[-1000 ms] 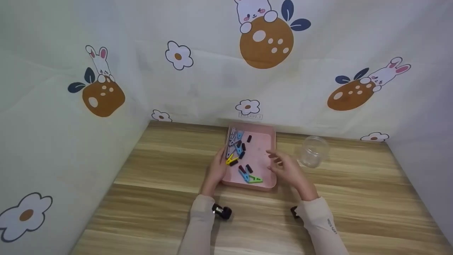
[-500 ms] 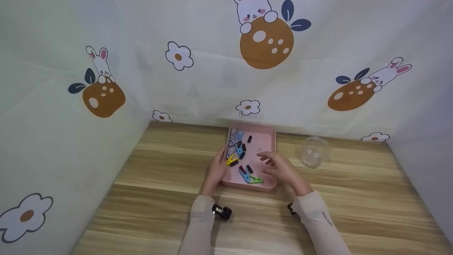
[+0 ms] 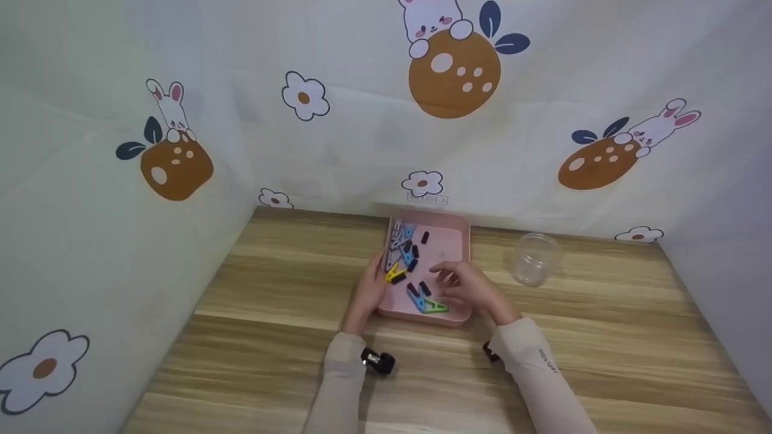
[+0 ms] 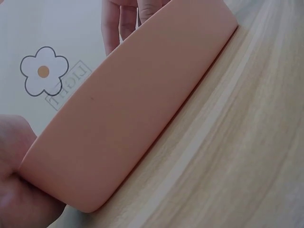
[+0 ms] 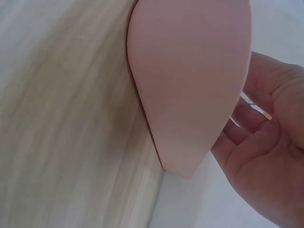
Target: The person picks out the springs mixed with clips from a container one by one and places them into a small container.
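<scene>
A pink tray [image 3: 451, 244] lies on the table with clothespins and small black pieces in it. My left hand [image 3: 370, 290] holds the tray's left side; in the left wrist view this hand [image 4: 21, 190] has the rim between thumb and fingers. Over the tray's right part hovers my right hand [image 3: 473, 288], its fingers loosely bent and nothing visible in them. Nearest to it are a green clothespin [image 3: 435, 306] and a blue clothespin [image 3: 415, 297]. A yellow clothespin [image 3: 392, 272] lies by the left wall, below grey and blue ones. In the right wrist view, the tray wall hides my right fingertips.
A clear plastic jar [image 3: 535, 260] stands on the table right of the tray. Several short black pieces [image 3: 426, 237] are scattered among the clothespins. Printed cloth walls [image 3: 350, 144] enclose the wooden table [image 3: 283, 271] at the back and both sides.
My right hand has moved left and slightly down, from the tray's right rim to over its inside. The left hand and the tray have stayed in place.
</scene>
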`<state>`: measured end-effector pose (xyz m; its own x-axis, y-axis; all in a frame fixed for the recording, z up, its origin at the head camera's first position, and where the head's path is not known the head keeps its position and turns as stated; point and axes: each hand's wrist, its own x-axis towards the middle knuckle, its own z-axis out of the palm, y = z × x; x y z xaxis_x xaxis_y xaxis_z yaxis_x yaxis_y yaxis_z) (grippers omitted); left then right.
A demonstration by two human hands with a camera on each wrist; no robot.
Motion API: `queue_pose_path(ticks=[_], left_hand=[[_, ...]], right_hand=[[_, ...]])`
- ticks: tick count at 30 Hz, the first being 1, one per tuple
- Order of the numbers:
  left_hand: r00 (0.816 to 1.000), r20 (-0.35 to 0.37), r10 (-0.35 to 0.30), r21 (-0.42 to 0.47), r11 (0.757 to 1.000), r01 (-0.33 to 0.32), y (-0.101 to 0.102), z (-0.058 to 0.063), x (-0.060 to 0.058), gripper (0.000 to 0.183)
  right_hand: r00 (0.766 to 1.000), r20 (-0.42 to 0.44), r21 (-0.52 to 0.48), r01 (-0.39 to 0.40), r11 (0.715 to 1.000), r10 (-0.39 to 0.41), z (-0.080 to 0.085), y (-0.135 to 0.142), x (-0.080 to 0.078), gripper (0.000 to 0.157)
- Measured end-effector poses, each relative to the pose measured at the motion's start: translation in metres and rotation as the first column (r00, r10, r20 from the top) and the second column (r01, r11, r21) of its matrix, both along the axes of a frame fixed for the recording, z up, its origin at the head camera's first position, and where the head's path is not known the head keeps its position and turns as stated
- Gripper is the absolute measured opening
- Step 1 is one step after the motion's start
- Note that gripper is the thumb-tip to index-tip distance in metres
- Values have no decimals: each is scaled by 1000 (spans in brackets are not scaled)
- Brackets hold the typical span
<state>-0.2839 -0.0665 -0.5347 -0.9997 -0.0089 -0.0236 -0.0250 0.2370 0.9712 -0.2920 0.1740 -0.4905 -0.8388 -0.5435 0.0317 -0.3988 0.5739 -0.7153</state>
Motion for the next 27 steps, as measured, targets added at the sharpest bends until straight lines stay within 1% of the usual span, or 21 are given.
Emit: queue_pose_path(ticks=[4,17,21,23,27], left_hand=[[1000,7,-8,4,1000,8,0,0,0,49],[1000,28,9,-19,1000,-9,0,-1,-1,48],[999,37,7,-3,1000,-7,0,-2,1,49],[1000,29,1,1,1000,-1,0,-2,1,49],[1000,-19,-7,-13,1000,7,0,-3,0,48]], right_hand=[[999,32,18,5,1000,-6,0,-2,-4,39],[992,117,85,39,996,-49,-1,-11,-16,35],[993,112,107,26,994,-38,-2,-13,-20,36],[993,107,119,26,993,-39,-2,-14,-20,37],[995,96,144,11,989,-25,-2,-15,-21,38]])
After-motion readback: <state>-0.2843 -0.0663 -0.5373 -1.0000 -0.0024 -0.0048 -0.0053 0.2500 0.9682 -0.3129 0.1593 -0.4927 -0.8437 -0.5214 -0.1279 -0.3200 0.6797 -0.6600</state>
